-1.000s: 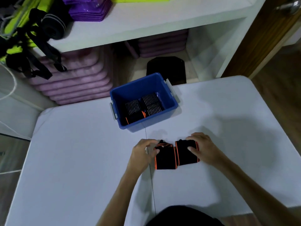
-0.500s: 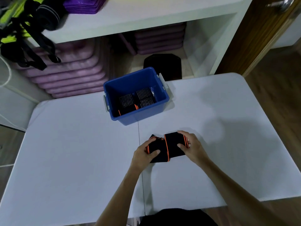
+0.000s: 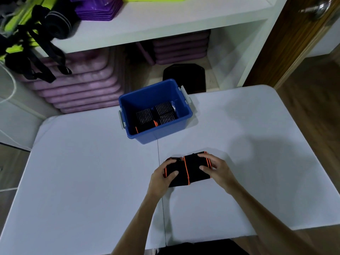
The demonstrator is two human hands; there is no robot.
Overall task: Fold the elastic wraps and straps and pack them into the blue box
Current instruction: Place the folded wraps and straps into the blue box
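A black elastic wrap with orange edge stripes (image 3: 191, 167) lies folded on the white table (image 3: 82, 172), just in front of the blue box (image 3: 182, 124). My left hand (image 3: 163, 176) grips its left end, thumb on top. My right hand (image 3: 216, 169) holds its right end, fingers spread over the top. The blue box stands open at the table's far edge and holds several folded black wraps (image 3: 156, 115), some with grey ribbing, one with orange trim.
Behind the table is a white shelf unit (image 3: 165, 21) with purple pads (image 3: 77, 85), black straps (image 3: 36, 52) hanging at the left and yellow-green items. A black object (image 3: 184, 76) stands on the floor behind the box. A wooden door (image 3: 298, 39) is at the right.
Both hands have closed in on the wrap and pressed the fold tighter; the wrap looks more compact. The camera view shifted slightly. The box has not moved.
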